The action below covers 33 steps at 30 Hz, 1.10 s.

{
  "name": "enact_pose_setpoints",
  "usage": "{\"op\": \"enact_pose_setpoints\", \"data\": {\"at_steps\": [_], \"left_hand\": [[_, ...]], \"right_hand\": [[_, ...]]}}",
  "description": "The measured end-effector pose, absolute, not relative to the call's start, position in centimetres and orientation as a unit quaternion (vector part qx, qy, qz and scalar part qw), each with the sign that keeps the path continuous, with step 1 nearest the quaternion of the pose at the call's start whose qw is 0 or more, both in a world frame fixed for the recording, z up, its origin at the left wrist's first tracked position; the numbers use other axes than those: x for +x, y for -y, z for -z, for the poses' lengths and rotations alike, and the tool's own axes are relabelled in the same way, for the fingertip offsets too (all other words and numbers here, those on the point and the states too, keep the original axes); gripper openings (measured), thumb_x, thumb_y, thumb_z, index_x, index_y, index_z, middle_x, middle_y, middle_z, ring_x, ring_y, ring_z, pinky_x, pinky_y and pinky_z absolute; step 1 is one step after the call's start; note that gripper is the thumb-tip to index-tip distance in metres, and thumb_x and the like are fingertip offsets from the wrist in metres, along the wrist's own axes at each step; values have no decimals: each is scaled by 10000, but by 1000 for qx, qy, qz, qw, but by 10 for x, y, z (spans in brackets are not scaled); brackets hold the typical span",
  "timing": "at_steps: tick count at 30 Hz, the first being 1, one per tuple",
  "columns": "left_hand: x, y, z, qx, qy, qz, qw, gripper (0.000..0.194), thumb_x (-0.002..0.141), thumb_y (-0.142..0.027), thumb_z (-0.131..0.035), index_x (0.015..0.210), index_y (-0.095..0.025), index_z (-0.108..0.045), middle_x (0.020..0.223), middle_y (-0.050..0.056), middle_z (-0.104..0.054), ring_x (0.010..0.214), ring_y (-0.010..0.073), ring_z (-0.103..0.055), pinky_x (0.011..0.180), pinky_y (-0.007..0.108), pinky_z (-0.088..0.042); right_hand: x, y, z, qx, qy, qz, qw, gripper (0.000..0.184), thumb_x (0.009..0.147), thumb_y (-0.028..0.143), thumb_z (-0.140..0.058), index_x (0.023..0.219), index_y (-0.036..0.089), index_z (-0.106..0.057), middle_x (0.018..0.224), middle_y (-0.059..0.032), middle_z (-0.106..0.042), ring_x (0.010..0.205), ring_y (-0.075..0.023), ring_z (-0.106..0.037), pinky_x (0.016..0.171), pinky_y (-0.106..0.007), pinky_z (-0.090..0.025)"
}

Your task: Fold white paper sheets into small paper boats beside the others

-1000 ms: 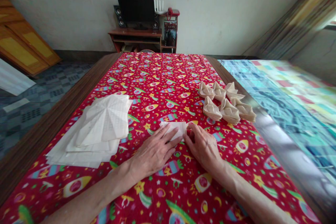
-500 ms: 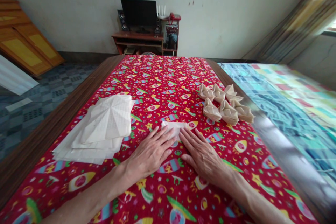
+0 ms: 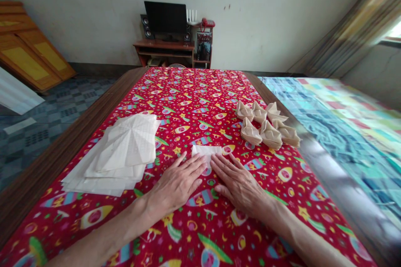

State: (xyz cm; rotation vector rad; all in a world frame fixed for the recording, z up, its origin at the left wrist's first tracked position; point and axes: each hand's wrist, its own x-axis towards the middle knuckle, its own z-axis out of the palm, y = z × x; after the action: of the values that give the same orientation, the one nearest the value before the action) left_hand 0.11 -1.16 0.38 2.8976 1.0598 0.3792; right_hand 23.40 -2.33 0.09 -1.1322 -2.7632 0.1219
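My left hand (image 3: 177,183) and my right hand (image 3: 239,183) both lie flat, fingers stretched out, on a red patterned tablecloth (image 3: 194,100). Their fingertips press on the near edge of a small folded white paper (image 3: 208,150) that lies between them. To the left, a stack of creased white paper sheets (image 3: 115,154) rests on the cloth. To the right of the folded paper sits a cluster of several folded beige paper boats (image 3: 266,123).
The table's brown wooden edge (image 3: 56,154) runs along the left. A bed with a blue and green patterned cover (image 3: 338,121) stands right of the table. A desk with a monitor (image 3: 166,18) is at the far wall. Wooden panels (image 3: 28,58) lean at the left.
My right hand went from a curled pinch on the folded paper to lying flat with fingers stretched. Both hands slid slightly back towards me along the paper.
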Motion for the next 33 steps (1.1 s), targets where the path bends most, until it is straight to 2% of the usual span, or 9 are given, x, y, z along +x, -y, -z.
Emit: {"op": "enact_pose_setpoints", "data": {"at_steps": [3,7,10,17,22,28,33], "left_hand": [[-8,15,-4,925,-360,-119,12,396,968,-281,-355,1352,-214,-429,1432,-3,-420,1344,164,-344,1141,417,-224],[-19,20,-6,927,-357,-117,-1,411,948,-212,-379,1357,-193,-421,1433,24,-419,1339,176,-355,1128,432,-245],[-17,21,-7,925,-361,-116,-3,408,945,-223,-394,1350,-180,-430,1430,27,-425,1349,186,-336,1126,437,-251],[4,11,-5,928,-347,-133,10,394,955,-270,-384,1326,-164,-463,1430,48,-425,1349,190,-337,1133,421,-242],[-5,12,-5,924,-358,-133,5,370,956,-267,-387,1305,-200,-490,1400,24,-464,1326,185,-376,1119,431,-260],[-26,16,-7,917,-373,-139,-9,332,958,-252,-390,1249,-234,-549,1379,5,-490,1306,190,-406,1115,444,-267],[-14,15,-6,922,-355,-154,-10,336,956,-242,-382,1228,-171,-566,1342,54,-529,1300,202,-415,1105,432,-293]], "right_hand": [[242,26,0,-377,921,-44,86,580,966,395,-362,1466,143,-208,1490,-95,-268,1394,-241,-180,1133,-493,-227],[248,29,1,-381,919,-33,96,577,965,372,-377,1468,152,-198,1486,-90,-277,1387,-238,-212,1129,-492,-242],[247,30,0,-383,919,-23,91,574,967,369,-370,1465,141,-201,1482,-87,-289,1386,-237,-215,1125,-495,-249],[241,31,-4,-389,916,-7,99,546,961,362,-388,1435,107,-290,1451,-115,-347,1370,-255,-259,1108,-508,-282],[244,32,-4,-397,909,-14,124,489,967,327,-384,1419,146,-337,1420,-91,-404,1339,-238,-331,1094,-494,-315],[245,31,-1,-404,905,-11,132,442,969,284,-373,1386,142,-395,1407,-77,-428,1330,-226,-351,1091,-484,-327],[239,33,-2,-414,899,8,145,422,963,286,-390,1350,130,-452,1379,-88,-467,1312,-235,-382,1078,-466,-350]]}}
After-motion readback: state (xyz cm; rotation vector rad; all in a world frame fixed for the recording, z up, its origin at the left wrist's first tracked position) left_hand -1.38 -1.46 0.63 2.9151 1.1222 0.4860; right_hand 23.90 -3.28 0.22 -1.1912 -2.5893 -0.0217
